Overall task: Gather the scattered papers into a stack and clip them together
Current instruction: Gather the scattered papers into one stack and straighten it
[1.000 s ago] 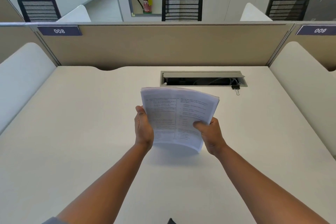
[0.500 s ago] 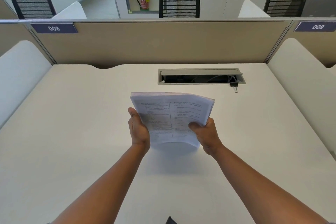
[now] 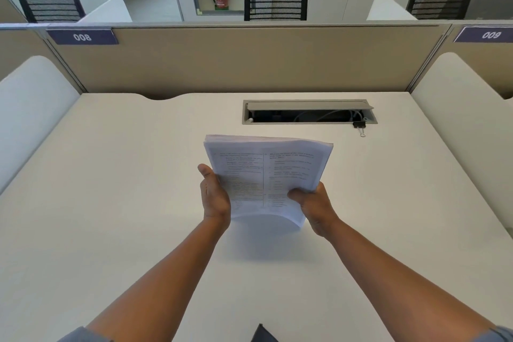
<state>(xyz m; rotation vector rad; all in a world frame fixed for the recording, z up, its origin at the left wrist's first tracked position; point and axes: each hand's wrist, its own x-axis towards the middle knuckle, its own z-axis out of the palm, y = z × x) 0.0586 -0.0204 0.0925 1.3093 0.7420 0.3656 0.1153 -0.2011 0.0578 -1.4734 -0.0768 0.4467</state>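
Observation:
A stack of printed papers (image 3: 266, 175) stands nearly upright over the middle of the white desk (image 3: 111, 203), its lower edge bowed and close to the desktop. My left hand (image 3: 213, 197) grips its left side. My right hand (image 3: 315, 207) grips the lower right corner, thumb across the front page. A small black binder clip (image 3: 359, 126) lies on the desk at the far right, beside the cable slot, well away from both hands.
An open cable slot (image 3: 309, 111) with a grey flap sits in the desk's far side. Beige partitions (image 3: 236, 61) and white side dividers (image 3: 466, 119) enclose the desk. A dark object (image 3: 262, 334) pokes in at the near edge.
The stack dropped slightly toward the desk between the earlier frames, both hands still holding it; the grip looks the same.

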